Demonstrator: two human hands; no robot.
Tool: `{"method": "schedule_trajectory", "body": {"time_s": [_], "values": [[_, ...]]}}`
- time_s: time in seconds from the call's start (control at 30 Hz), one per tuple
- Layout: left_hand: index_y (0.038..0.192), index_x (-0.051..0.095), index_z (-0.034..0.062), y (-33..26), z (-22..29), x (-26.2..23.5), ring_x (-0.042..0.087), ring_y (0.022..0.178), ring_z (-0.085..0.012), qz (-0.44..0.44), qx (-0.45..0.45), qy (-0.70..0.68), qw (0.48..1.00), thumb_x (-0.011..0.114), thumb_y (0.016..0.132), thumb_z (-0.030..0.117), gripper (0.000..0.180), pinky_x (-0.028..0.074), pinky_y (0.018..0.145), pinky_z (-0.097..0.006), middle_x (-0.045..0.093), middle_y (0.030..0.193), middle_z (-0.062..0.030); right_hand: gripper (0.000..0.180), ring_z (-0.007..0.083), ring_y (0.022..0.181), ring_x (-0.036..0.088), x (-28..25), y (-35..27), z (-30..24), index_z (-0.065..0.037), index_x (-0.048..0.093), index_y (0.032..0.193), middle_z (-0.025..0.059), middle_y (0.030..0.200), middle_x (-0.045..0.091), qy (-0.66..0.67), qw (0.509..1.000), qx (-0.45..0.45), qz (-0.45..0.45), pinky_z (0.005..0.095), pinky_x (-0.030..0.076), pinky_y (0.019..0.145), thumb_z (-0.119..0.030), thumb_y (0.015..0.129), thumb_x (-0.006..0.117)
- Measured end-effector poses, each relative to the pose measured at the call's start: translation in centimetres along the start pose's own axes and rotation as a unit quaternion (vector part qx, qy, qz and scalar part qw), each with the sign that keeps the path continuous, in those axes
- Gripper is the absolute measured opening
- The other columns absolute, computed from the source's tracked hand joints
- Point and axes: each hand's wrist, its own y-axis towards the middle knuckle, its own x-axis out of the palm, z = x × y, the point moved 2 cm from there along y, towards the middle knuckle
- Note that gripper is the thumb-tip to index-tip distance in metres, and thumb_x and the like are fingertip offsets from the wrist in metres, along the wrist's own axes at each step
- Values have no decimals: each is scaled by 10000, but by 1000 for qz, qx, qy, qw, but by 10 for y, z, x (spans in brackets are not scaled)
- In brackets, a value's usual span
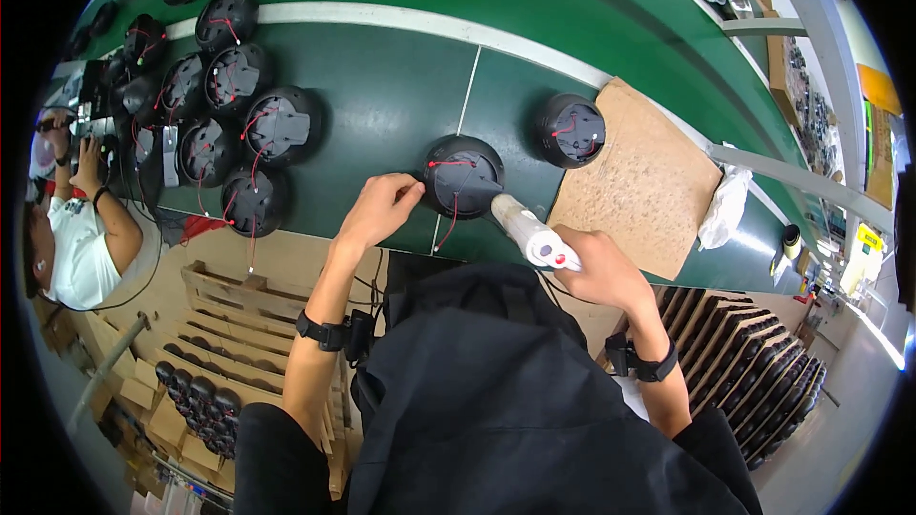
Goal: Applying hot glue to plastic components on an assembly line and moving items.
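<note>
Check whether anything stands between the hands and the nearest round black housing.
Nothing visible blocks the left hand, close by the left edge of the black housing. Between the right hand and the housing is only the white tool it grips, its tip at the lower right rim.

A green bench [382, 86] spread beneath the grip [603, 272], a white strip [382, 17] edging it beyond. Right of the grip ran a pale beam [811, 184], then grey floor [849, 405] and glaring light [876, 336]; a wooden pallet [229, 279] stood leftward.
</note>
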Motion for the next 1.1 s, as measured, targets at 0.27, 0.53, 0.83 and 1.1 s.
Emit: {"method": "schedule_trajectory", "body": {"time_s": [0.27, 0.53, 0.83, 1.1], "values": [[1611, 124, 65, 2, -1, 31, 318, 1484, -411, -25, 65, 99, 993, 923, 661, 240, 1254, 354, 1208, -465, 280, 1616, -232, 357, 402, 872, 693, -14, -69, 92, 22, 657, 1135, 213, 940, 713, 129, 968, 165, 141, 437, 533, 802, -103, 801, 667], [1600, 135, 44, 16, 30, 71, 356, 1458, -429, 82, 107, 106, 985, 998, 536, 281, 1391, 380, 1189, -472, 259, 1604, -242, 513, 411, 1098, 643, -31, -26, 243, -14, 616, 1265, 173, 1268, 633, -77, 912, 66, 398, 470, 529, 934, -177, 791, 723], [1550, 228, 0, -4, 30, 92, 450, 1375, -410, 221, 6, 65, 973, 1014, 504, 325, 1348, 419, 1144, -476, 373, 1501, -240, 671, 407, 1310, 479, -8, 11, 254, -30, 547, 1355, 191, 1439, 531, -147, 914, -34, 376, 498, 416, 1103, -184, 756, 806], [1464, 397, -5, -28, 28, 116, 453, 1349, -393, 299, 21, -64, 952, 982, 521, 389, 1177, 371, 1159, -465, 463, 1416, -246, 1221, 462, 1461, 318, -37, 111, 199, -41, 229, 1598, 271, 1584, 330, -71, 913, -269, 298, 505, 275, 1213, -326, 640, 930]]}}
